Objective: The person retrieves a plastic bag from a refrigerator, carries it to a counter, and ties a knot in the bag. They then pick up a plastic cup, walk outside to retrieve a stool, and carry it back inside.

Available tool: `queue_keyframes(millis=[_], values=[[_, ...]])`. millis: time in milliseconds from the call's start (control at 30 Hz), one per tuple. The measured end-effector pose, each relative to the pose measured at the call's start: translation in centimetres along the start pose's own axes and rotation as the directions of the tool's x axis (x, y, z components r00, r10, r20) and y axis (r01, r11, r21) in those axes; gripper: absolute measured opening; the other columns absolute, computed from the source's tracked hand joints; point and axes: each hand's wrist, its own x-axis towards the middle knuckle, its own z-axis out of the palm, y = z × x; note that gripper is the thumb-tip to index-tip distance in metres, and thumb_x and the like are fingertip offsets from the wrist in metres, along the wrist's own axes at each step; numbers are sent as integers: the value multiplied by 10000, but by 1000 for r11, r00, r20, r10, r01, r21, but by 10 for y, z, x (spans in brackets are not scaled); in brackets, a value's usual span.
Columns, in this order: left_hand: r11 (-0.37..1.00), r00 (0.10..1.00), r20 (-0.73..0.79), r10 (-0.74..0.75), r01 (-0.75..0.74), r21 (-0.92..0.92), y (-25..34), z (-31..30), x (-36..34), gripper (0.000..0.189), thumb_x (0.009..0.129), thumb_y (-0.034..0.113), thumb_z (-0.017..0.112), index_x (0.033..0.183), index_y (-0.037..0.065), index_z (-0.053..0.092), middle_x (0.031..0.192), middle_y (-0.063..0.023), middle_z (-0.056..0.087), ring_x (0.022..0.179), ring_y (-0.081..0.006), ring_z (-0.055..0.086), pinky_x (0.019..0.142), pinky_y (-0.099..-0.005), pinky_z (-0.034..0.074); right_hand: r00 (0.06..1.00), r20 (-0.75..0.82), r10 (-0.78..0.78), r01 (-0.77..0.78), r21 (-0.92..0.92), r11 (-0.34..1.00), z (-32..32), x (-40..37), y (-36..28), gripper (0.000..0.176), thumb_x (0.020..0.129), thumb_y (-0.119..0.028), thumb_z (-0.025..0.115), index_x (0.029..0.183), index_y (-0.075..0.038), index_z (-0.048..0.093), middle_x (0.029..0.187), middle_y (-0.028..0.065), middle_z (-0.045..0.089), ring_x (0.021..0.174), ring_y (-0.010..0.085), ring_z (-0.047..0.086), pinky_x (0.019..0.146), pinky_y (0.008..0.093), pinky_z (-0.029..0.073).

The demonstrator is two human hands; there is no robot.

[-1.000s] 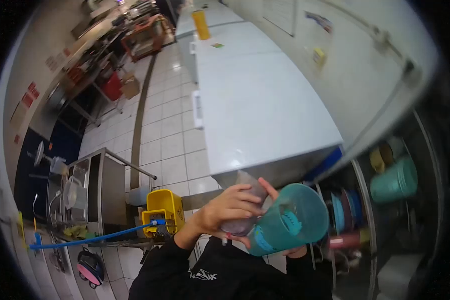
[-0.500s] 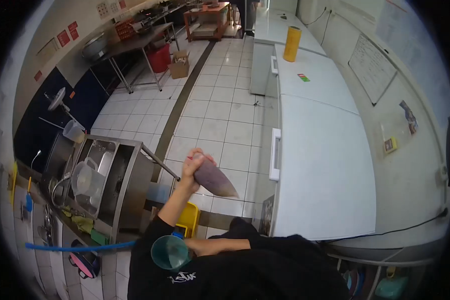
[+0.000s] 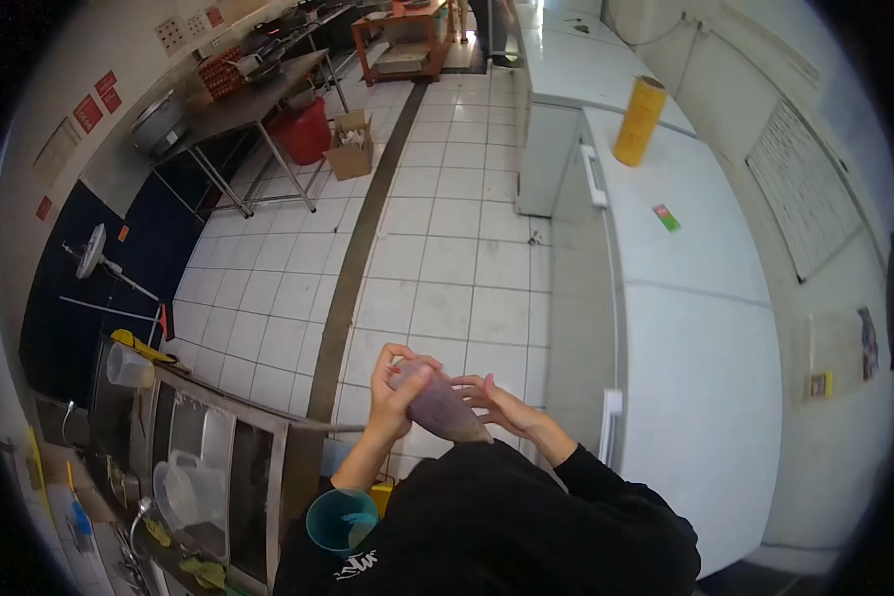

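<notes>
The left hand (image 3: pixel 391 399) gripped the purplish bag (image 3: pixel 445 407), the empty, loosely open right hand (image 3: pixel 510 409) seemingly needing to steady it.

The bag (image 3: pixel 439 405) is showing smooth plastic; the near cup (image 3: pixel 328 521) is presenting translucent plastic. The sweater (image 3: pixel 526 526) is showing matt cloth. Left, the sink (image 3: pixel 216 435) is showing metal; floor tiles (image 3: pixel 442 258) are gleaming; the far box (image 3: pixel 350 161) is displaying cardboard.

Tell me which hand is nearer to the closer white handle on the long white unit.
Right. The right hand is to the left of the handle, its fingers spread beside the purplish bag; the left hand is farther left, gripping that bag.
</notes>
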Motion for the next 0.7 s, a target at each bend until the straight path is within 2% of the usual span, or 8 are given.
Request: queue_keyframes(millis=[67, 167, 267, 367, 467, 567, 633, 700], values=[[968, 998, -39, 56, -45, 247, 7, -5, 42, 205, 848, 107, 578, 969, 63, 417, 1037, -139, 572, 922, -187, 563, 809, -333, 468, 996, 59, -72, 73, -14, 997, 19, 56, -21, 618, 909, -506, 425, 1314, -42, 372, 1105, 130, 548, 981, 202, 566, 723, 316, 512], [932, 973, -138, 188, -132, 339, 21, -35, 121, 140, 875, 101, 544, 953, 44, 443, 1050, -127, 572, 992, -159, 531, 869, -295, 416, 992, 82, -98, 96, 20, 995, 6, 138, -48, 626, 909, -558, 357, 1205, -12, 434, 992, 123, 581, 819, 208, 614, 683, 314, 518], [938, 971, -143, 190, -137, 318, 33, -70, 204, 111, 895, 125, 503, 964, 39, 510, 1105, -133, 574, 1010, -154, 507, 894, -295, 389, 990, 7, -144, 141, 146, 979, -4, 219, -84, 606, 919, -546, 341, 1126, 7, 475, 935, 124, 594, 754, 212, 616, 671, 335, 521], [955, 976, -163, 141, -91, 284, 36, -104, 294, 128, 896, 135, 502, 950, 31, 553, 1107, -137, 587, 972, -141, 521, 860, -282, 407, 984, -19, -179, 180, 94, 979, -30, 299, -120, 599, 922, -539, 340, 1211, -19, 411, 1080, 153, 545, 862, 233, 604, 688, 341, 525], [974, 982, -155, 106, -71, 215, 44, -143, 397, 121, 887, 106, 518, 941, 17, 580, 1081, -135, 606, 929, -131, 545, 818, -268, 436, 954, -185, -236, 267, 160, 950, -43, 379, -168, 596, 930, -514, 355, 1313, -61, 292, 1266, 165, 416, 1072, 252, 513, 808, 347, 492], [988, 990, -61, 128, -121, 100, 53, -165, 495, 109, 871, 60, 543, 946, 3, 599, 1053, -134, 620, 912, -129, 569, 808, -268, 460, 880, -278, -386, 283, -346, 895, -100, 447, -228, 610, 936, -417, 437, 1377, -99, 162, 1374, 143, 282, 1224, 248, 369, 932, 340, 407], [993, 994, 29, 104, -105, 51, 63, -168, 555, 106, 867, 58, 551, 941, 0, 600, 1049, -138, 621, 936, -136, 570, 826, -281, 461, 855, -147, -497, 318, -608, 727, -102, 456, -321, 587, 904, -288, 544, 1364, -85, 242, 1350, 135, 328, 1248, 207, 324, 966, 331, 353], [996, 963, 267, 24, -46, 77, 61, -172, 611, 126, 869, 69, 559, 965, 2, 606, 1029, -121, 629, 952, -134, 569, 836, -282, 456, 787, -90, -610, 379, -710, 594, -121, 468, -394, 522, 842, -137, 612, 1306, -75, 380, 1260, 102, 443, 1145, 179, 429, 895, 314, 405]])
